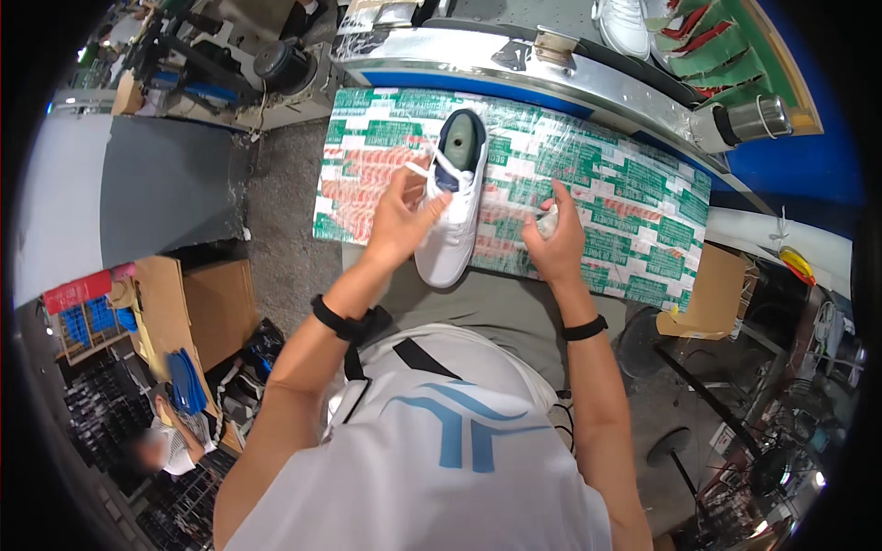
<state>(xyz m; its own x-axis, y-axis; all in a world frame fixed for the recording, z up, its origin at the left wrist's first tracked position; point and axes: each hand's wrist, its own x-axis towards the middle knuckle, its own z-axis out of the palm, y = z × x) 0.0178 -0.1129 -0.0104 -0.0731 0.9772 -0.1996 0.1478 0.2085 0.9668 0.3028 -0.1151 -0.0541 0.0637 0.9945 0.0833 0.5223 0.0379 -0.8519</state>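
Note:
A white sneaker [447, 250] with white laces, a dark blue lining and a grey-green insole lies before me, its toe toward my body. My left hand [401, 220] grips its left side, thumb on the upper by the laces and fingers around the far edge of the opening. To the right of the shoe, my right hand [560, 241] is raised, with a small whitish wad [548, 222] pinched between thumb and fingers. What the wad is made of cannot be made out. Beneath the shoe is a board [606, 230] covered in green, white and red printed tape.
Behind the board runs a conveyor with a metal rail [441, 48]. Another white shoe [624, 28] stands on it, near a green rack [721, 55]. A grey cabinet [170, 188] stands at left; a person [175, 441] is farther back. A cardboard box [712, 294] sits right.

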